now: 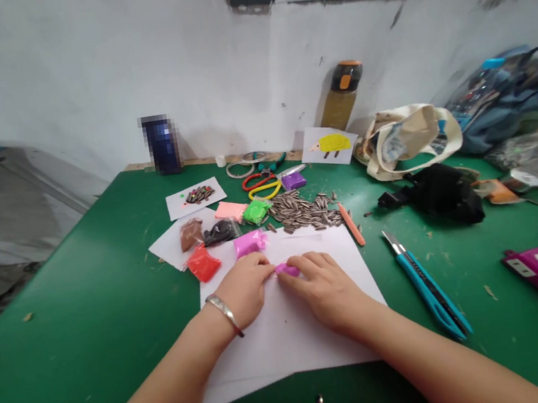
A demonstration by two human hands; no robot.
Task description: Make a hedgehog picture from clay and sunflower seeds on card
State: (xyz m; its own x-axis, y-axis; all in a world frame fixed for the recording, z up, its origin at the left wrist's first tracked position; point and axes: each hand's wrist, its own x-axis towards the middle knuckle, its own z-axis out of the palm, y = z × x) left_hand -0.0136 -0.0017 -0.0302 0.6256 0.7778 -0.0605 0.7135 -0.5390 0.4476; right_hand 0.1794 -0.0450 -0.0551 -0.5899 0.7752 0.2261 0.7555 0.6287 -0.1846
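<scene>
A small lump of pinkish-purple modelling clay lies on a sheet of white paper in front of me. My right hand curls over the clay, its fingers pressing it from the right. From the left, my left hand, with a silver bangle at the wrist, pinches the clay's edge between thumb and forefinger. Just beyond the left hand is a packet of light purple clay. A red clay packet and a pile of striped sunflower seeds lie nearby.
A teal utility knife with its blade out lies right of the paper, near an orange clay tool. Scissors, a hedgehog picture and an amber bottle stand farther back. A cream bag sits at right.
</scene>
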